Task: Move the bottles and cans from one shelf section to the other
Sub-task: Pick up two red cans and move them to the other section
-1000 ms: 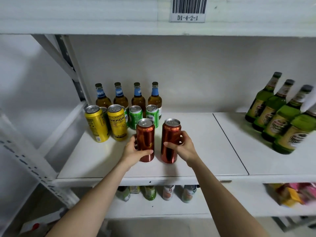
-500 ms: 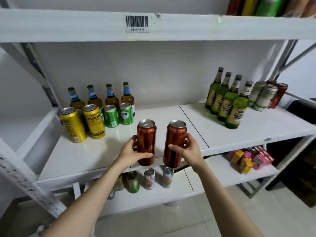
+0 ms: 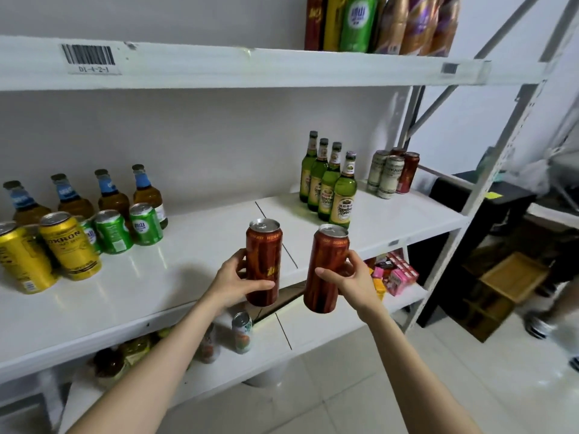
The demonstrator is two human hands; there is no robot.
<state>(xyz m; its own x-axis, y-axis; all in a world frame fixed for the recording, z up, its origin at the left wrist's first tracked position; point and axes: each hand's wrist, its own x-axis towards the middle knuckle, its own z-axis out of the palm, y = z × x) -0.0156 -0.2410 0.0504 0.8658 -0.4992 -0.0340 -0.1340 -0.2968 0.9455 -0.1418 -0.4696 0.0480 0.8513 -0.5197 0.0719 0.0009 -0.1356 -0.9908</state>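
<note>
My left hand (image 3: 234,279) grips one tall red can (image 3: 263,261), and my right hand (image 3: 353,277) grips a second red can (image 3: 327,266). Both cans are upright in the air in front of the middle shelf (image 3: 194,245), near the seam between its two sections. On the left section stand yellow cans (image 3: 70,245), green cans (image 3: 145,224) and brown bottles with blue labels (image 3: 112,195). The right section holds a row of green bottles (image 3: 329,189), with white cans (image 3: 387,175) and a red can (image 3: 409,172) behind.
An upper shelf (image 3: 250,67) carries more cans (image 3: 357,23) at the right. The lower shelf holds cans (image 3: 242,332) and pink boxes (image 3: 399,274). A wooden crate (image 3: 501,283) and a person's feet (image 3: 539,327) are on the floor at right.
Both hands lifted the red cans off the left section and carried them rightward. My view swung right, bringing the right section and the floor into sight.
</note>
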